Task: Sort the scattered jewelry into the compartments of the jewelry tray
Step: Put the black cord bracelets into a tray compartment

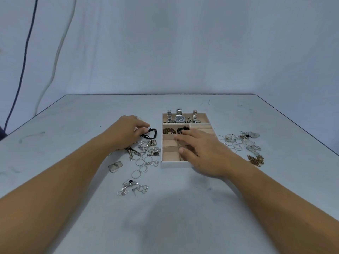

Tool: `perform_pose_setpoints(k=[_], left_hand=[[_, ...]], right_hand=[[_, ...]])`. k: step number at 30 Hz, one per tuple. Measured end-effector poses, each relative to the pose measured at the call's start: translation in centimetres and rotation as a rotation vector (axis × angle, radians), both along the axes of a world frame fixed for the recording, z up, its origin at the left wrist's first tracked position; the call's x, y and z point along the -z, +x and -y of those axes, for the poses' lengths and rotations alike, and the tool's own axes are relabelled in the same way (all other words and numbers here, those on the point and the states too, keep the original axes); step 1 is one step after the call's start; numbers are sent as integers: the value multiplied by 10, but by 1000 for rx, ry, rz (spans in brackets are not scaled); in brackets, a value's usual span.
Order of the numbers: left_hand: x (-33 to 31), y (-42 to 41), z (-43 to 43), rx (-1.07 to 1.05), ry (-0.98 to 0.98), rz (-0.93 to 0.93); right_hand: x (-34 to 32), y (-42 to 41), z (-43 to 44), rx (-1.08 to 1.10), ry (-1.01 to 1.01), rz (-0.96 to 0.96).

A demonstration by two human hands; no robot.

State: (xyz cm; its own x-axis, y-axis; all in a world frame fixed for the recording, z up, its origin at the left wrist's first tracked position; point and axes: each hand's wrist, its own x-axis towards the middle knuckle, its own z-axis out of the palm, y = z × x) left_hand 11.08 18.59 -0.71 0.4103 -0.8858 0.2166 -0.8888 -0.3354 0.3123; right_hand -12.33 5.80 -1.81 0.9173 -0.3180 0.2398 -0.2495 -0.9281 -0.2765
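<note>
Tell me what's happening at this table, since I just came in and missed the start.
A person is sorting jewelry into a tray. The left hand pinches a black cord bracelet just left of the tray, while the right hand rests open over the tray's near compartments. Watches fill the far compartment, with bead bracelets behind the fingers. Rings and earrings lie loose on both sides.

Pale backdrop cloth (pixel 183 43) behind grey table (pixel 165 217).
</note>
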Motion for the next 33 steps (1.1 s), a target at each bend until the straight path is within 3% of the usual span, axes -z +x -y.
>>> perform_pose_setpoints(k=[5, 11, 22, 27, 33], left_hand=[[6, 1, 12, -52, -21, -34], [-2, -1, 6, -112, -218, -46], [-26, 3, -79, -239, -409, 132], [-10, 13, -104, -283, -406, 78], [-1, 31, -119, -293, -319, -103]], right_hand=[[0, 0, -1, 7, 10, 8], [0, 0, 1, 7, 36, 18], [-8, 1, -1, -23, 50, 64], [-18, 23, -15, -130, -46, 91], [-27, 71, -37, -251, -177, -20]])
